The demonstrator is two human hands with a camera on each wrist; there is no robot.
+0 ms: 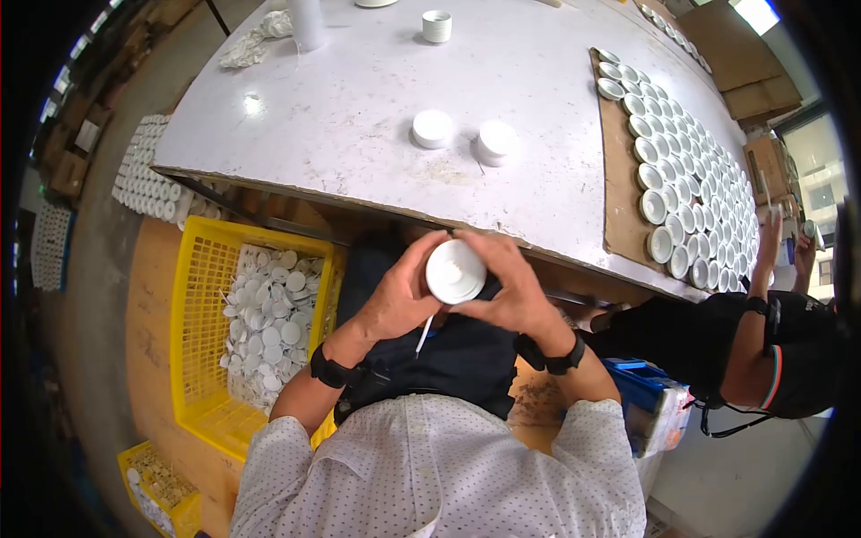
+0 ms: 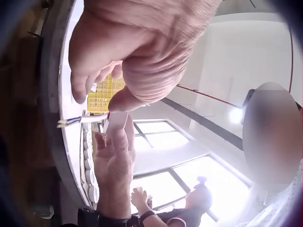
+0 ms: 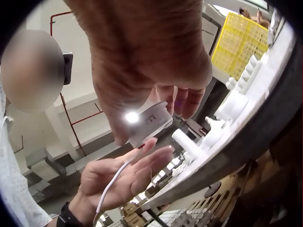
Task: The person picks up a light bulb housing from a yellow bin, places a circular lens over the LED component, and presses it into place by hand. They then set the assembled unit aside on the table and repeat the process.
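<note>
A round white housing with a cable hanging from it is held in front of the lap, below the table's front edge. My left hand curls its fingers and thumb round the housing's left side, and my right hand grips its right side. The right wrist view shows the housing from the side, beneath the right hand, with the cable trailing past the left hand. Two round white pieces lie on the table beyond the hands.
A yellow crate of white discs stands at the left. Rows of white cups cover cardboard on the table's right. A small stack stands farther back. Another person is at the right, beside a blue container.
</note>
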